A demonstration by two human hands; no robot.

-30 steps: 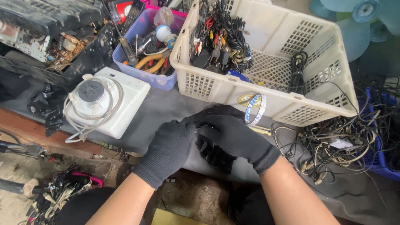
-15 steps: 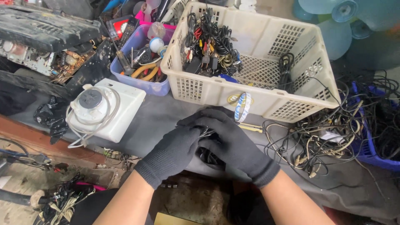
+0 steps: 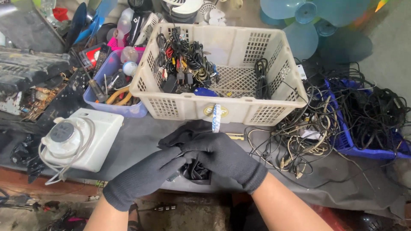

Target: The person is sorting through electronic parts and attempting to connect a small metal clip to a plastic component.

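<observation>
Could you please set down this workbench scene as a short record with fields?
Setting: cluttered workbench under a dark grey cover
Left hand: black glove, grip closed on a small black bundle at the bench edge
Right hand: black glove, lying over the same bundle
Behind the hands: white plastic basket holding coiled cables and plugs
Left of the hands: white boxy appliance with a round dial and wrapped cord
Right: loose tangle of cables
Far left: purple tray with hand tools

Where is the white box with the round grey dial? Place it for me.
In the head view, the white box sits on the table's left side, left of the gloved left hand and just below the purple tray.
</observation>
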